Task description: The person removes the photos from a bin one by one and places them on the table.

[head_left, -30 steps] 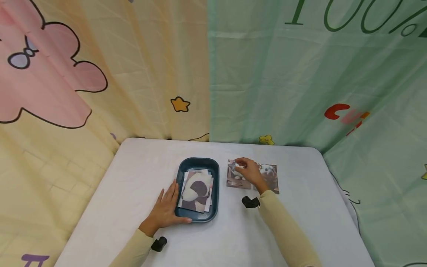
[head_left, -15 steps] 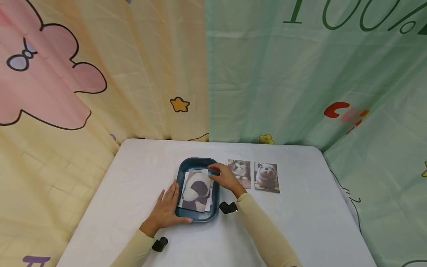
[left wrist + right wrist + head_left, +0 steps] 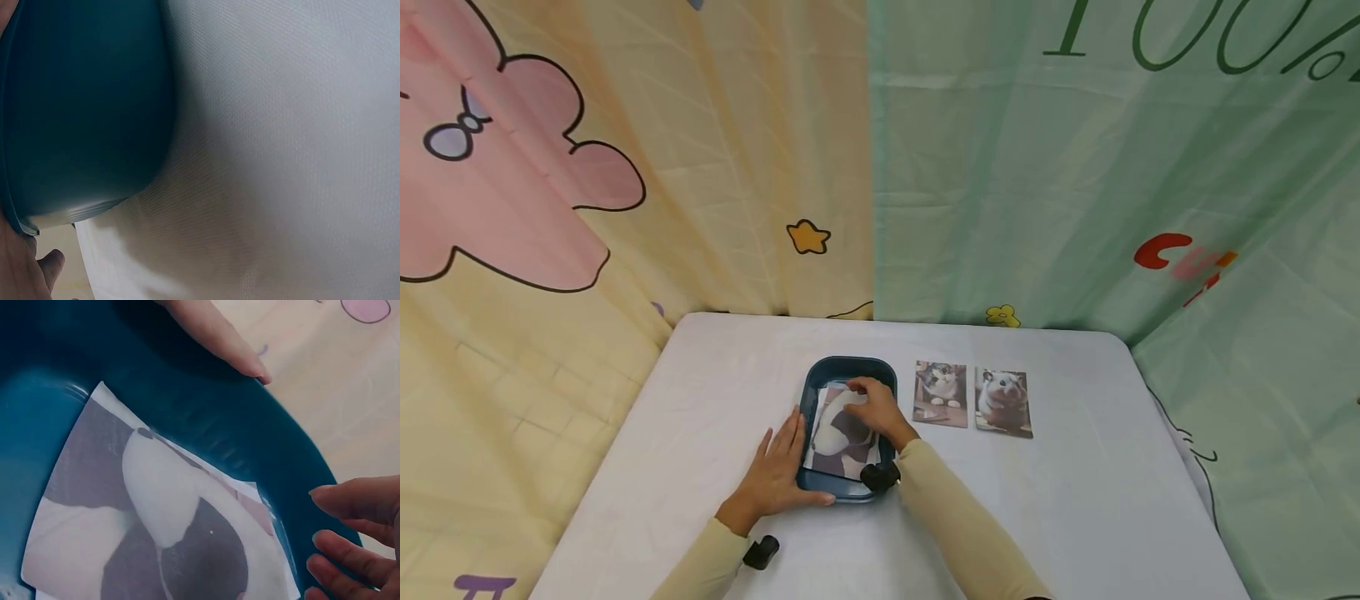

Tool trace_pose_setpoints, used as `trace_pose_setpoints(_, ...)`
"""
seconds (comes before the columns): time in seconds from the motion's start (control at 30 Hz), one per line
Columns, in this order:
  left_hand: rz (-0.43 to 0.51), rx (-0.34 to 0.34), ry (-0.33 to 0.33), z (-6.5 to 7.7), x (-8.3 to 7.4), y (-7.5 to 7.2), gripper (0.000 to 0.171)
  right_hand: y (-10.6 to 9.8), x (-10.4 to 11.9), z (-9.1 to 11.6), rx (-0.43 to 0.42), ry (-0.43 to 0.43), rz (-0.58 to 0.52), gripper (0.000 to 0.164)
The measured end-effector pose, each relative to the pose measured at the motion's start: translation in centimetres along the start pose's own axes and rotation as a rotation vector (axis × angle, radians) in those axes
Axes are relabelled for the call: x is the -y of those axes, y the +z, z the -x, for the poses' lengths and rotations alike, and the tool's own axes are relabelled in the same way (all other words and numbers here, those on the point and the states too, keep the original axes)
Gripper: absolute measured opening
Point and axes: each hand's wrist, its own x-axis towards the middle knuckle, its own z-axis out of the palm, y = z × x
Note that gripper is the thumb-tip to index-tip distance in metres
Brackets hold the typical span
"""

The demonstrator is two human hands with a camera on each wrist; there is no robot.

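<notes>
A dark blue tray (image 3: 842,490) holds a small stack of photo cards (image 3: 835,442); the top one shows a white and dark patterned animal. My left hand (image 3: 775,479) rests against the tray's left side, fingers straight along the rim and thumb along its near edge. One of its fingers (image 3: 219,340) shows on the rim in the right wrist view. Over the stack's upper right part is my right hand (image 3: 874,408). In the right wrist view its slightly bent fingers (image 3: 350,556) are spread near the top card's edge with nothing between them.
Right of the tray, a cat photo card (image 3: 940,393) and a hamster photo card (image 3: 1003,402) lie side by side on the white table (image 3: 1075,500). Printed curtains (image 3: 1000,192) hang behind the table. A black wrist camera (image 3: 762,552) sits at the left cuff.
My right hand has moved left from the cat card to over the stack in the tray, uncovering the cat and hamster cards. My left hand stays at the tray.
</notes>
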Motion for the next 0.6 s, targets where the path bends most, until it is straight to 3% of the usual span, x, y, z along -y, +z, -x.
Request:
trace_pose_setpoints(0.37, 0.009, 0.017, -0.014, 0.0, 0.0, 0.0, 0.139, 1.7, -0.6, -0.7, -0.088, 0.037, 0.063, 0.038)
trace_pose_setpoints(0.6, 0.011, -0.004, -0.009, 0.1, -0.1, 0.0, 0.138, 2.5, -1.1, -1.1, -0.094, 0.081, 0.143, 0.037)
